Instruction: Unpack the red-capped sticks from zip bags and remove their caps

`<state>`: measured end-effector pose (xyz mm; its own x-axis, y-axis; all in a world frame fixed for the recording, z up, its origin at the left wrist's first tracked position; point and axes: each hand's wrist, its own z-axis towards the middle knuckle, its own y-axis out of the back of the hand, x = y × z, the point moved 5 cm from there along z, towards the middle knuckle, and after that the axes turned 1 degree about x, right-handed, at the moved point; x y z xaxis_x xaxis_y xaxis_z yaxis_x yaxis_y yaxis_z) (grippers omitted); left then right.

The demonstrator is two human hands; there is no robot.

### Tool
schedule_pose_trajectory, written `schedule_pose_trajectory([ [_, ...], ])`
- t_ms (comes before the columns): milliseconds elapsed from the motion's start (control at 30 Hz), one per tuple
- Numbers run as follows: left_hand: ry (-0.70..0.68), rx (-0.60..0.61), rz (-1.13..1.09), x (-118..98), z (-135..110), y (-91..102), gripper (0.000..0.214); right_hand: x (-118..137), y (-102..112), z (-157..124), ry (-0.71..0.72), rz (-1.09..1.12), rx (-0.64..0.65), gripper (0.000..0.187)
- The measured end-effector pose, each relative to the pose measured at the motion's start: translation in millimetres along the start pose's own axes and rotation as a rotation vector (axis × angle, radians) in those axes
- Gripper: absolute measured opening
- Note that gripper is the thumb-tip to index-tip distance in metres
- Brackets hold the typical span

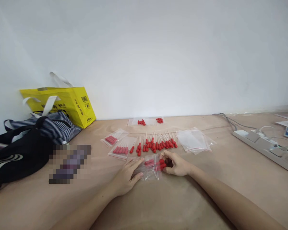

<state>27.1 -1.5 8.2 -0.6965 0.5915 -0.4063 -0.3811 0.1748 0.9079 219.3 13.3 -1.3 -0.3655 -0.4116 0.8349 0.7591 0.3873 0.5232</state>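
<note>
1. Tabletop (158, 207): fills much of the lower half of the frame.
2. Yellow bag (79, 107): stands at left, slightly above mid-frame.
3. Power strip (286, 160): lies at right, with plugs seated in it.
4. Left hand (126, 179): below centre, thumb and fingers parted at the left end of a clear bag (151, 174); whether they press together cannot be told.
5. Right hand (179, 164): pinches red bulbs (162, 166) at the clear bag's right end.
6. Red-bulbed sticks (154, 146): loose row at centre, above the hands.
</note>
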Motion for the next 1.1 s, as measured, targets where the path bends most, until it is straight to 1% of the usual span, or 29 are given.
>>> schedule_pose_trajectory([
  [67, -0.004, -0.003, -0.003, -1, 0, 0.6, 0.046, 2, -1, 0, 0.039, 0.012, 0.008, 0.032],
  [133, -0.012, -0.006, -0.01, -1, 0, 1.0, 0.046, 3, -5, 0, 0.057, 0.057, 0.007, 0.031],
  [267, -0.012, -0.008, -0.018, 0, -1, 0.9, 0.046, -2, -11, -1, 0.003, 0.169, 0.0, 0.019],
  [367, -0.007, -0.007, -0.015, 1, -1, 0.4, 0.046, -8, -3, -7, -0.046, 0.227, -0.056, 0.019],
  [467, -0.007, -0.008, -0.016, 2, -2, 0.4, 0.045, -16, 18, -17, -0.131, 0.365, -0.065, 0.024],
  [533, -0.01, -0.009, -0.022, 2, -2, 0.6, 0.045, -20, 39, -26, -0.194, 0.389, -0.092, 0.028],
  [567, -0.011, -0.009, -0.025, 3, -2, 0.5, 0.044, -21, 52, -30, -0.211, 0.379, -0.125, 0.03],
  [600, -0.011, -0.011, -0.027, 3, -2, 0.5, 0.044, -21, 65, -34, -0.212, 0.359, -0.178, 0.03],
  [667, -0.012, -0.02, -0.029, 3, -1, 0.4, 0.044, -20, 89, -37, -0.193, 0.305, -0.329, 0.03],
  [733, -0.015, -0.03, -0.029, 4, -1, 0.0, 0.044, -19, 101, -33, -0.172, 0.25, -0.493, 0.029],
  [800, -0.019, -0.033, -0.026, 5, -1, -0.6, 0.044, -20, 100, -22, -0.151, 0.184, -0.667, 0.027],
  [867, -0.021, -0.031, -0.023, 6, 0, -1.1, 0.043, -21, 88, -8, -0.129, 0.078, -0.824, 0.024],
  [900, -0.021, -0.028, -0.021, 6, 0, -1.4, 0.043, -20, 81, 0, -0.121, -0.01, -0.868, 0.02],
  [933, -0.021, -0.026, -0.019, 6, 0, -1.5, 0.043, -19, 72, 9, -0.12, -0.118, -0.864, 0.017],
  [1000, -0.022, -0.019, -0.011, 6, 0, -1.7, 0.044, -17, 56, 25, -0.133, -0.384, -0.81, 0.013],
  [1067, -0.023, -0.006, 0.0, 6, 0, -2.1, 0.044, -15, 47, 36, -0.166, -0.601, -0.747, 0.012],
  [1100, -0.023, 0.002, 0.005, 6, 0, -2.3, 0.044, -15, 44, 39, -0.18, -0.665, -0.726, 0.012],
])
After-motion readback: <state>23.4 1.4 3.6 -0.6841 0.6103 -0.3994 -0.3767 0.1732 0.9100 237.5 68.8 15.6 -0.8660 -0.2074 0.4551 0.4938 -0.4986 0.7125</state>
